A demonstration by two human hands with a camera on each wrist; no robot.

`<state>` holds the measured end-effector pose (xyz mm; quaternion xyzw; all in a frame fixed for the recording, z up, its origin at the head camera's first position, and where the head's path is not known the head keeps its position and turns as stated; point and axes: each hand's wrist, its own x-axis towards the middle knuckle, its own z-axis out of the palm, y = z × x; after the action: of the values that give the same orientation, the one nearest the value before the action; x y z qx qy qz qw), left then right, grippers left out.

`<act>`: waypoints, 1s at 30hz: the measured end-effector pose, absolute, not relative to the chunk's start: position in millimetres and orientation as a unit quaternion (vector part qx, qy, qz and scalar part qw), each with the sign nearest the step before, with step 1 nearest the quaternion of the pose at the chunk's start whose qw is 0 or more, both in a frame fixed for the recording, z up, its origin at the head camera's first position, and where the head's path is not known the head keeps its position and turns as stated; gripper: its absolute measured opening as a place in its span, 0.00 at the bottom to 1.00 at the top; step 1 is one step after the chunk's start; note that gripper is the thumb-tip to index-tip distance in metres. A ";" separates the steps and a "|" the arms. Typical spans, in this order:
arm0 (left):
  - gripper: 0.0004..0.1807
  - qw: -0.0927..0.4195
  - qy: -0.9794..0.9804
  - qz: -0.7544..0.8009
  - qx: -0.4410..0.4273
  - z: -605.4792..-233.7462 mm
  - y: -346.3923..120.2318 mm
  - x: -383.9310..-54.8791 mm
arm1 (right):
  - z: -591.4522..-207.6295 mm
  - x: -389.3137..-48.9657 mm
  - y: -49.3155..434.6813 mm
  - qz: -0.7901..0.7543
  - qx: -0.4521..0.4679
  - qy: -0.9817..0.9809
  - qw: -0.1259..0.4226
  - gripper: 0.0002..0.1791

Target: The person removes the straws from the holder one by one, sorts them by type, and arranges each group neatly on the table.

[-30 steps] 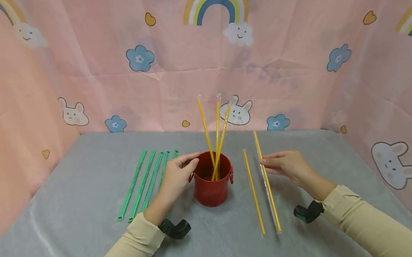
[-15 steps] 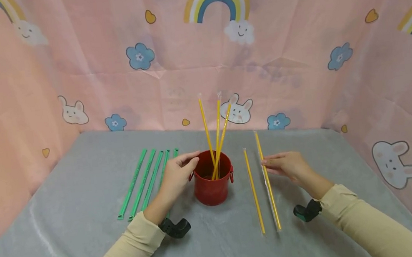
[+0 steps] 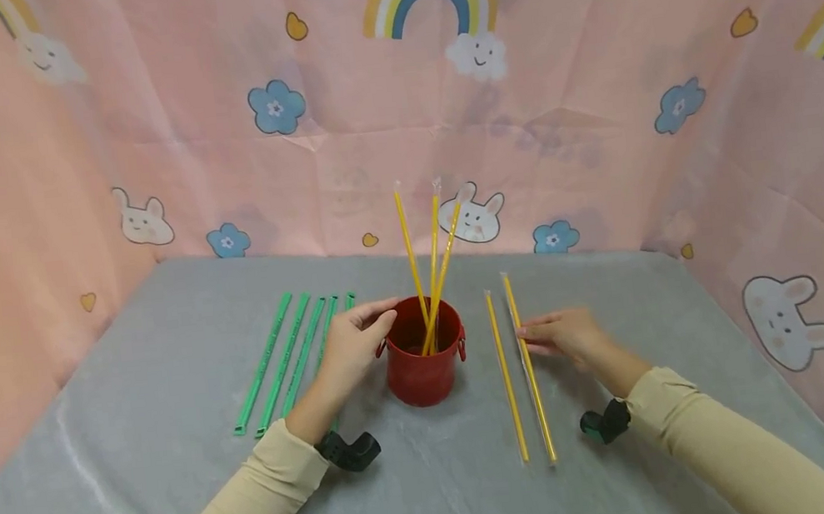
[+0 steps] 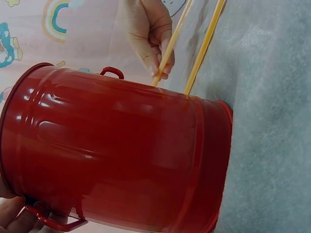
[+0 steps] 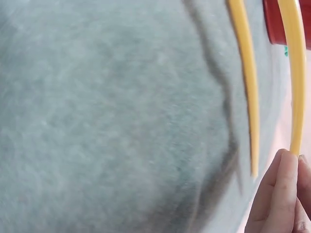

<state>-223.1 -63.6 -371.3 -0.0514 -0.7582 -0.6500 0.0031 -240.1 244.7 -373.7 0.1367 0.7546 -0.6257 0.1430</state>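
Observation:
A small red metal bucket point(image 3: 421, 377) stands upright on the table, three plastic-wrapped yellow straws point(image 3: 434, 267) leaning in it. My left hand point(image 3: 349, 343) holds its rim at the left side; in the left wrist view, the fingers point(image 4: 13, 213) show beside one handle. My right hand point(image 3: 567, 334) pinches another wrapped yellow straw point(image 3: 533, 378) at its upper half, between thumb and fingertips. Its shadow falls apart from it in the right wrist view, so the straw is raised off the cloth. One more yellow straw point(image 3: 508, 385) lies between this straw and the bucket.
Several green-wrapped straws point(image 3: 272, 360) lie side by side left of the bucket, partly hidden by my left hand and forearm. A grey cloth point(image 3: 436, 489) covers the table. Pink printed curtains point(image 3: 212, 77) enclose the back and sides.
My right hand has shifted slightly left with the yellow straw, bringing it nearer the one lying on the table. My left hand stays at the bucket's rim. The head view has tilted a little.

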 end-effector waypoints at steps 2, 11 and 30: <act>0.15 0.002 -0.757 -0.651 -0.053 -372.3 -63.0 -222.3 | -377.9 -239.6 245.2 -0.622 0.140 0.757 0.143 0.22; 0.16 -0.001 -0.757 -0.652 -0.046 -375.6 -62.3 -222.2 | -386.4 -238.1 243.4 -0.590 0.155 0.780 0.140 0.21; 0.15 0.008 -0.761 -0.647 -0.051 -370.8 -61.7 -220.6 | -389.8 -240.8 238.6 -0.548 0.167 0.811 0.122 0.16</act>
<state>-220.6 -61.7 -370.8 -0.0509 -0.7605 -0.6473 0.0075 -240.8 238.6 -389.8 0.1671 0.8106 -0.5479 0.1219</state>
